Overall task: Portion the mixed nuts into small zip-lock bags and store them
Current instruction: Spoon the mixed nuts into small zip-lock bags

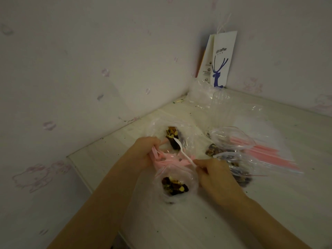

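over the tabletop [215, 221], left hand [143, 151] pinches the pink-zip bag [175, 184] of nuts [174, 186]; right hand [213, 174] holds a white spoon [183, 151].

Pink-striped clear zip bags [265, 153], brown-and-yellow nuts [174, 186], white spoon [181, 150], blue-deer white paper bag [221, 60]

Showing two hands: left [143, 151], right [213, 174]. Showing one white spoon [181, 150]. Holding nuts: three or four clear bags, hard to separate — far [172, 135], near [175, 186], right cluster [230, 155]. Lying flat: one stack of empty pink-zip bags [269, 153], count unreadable. Standing in the corner: one paper bag [221, 60].
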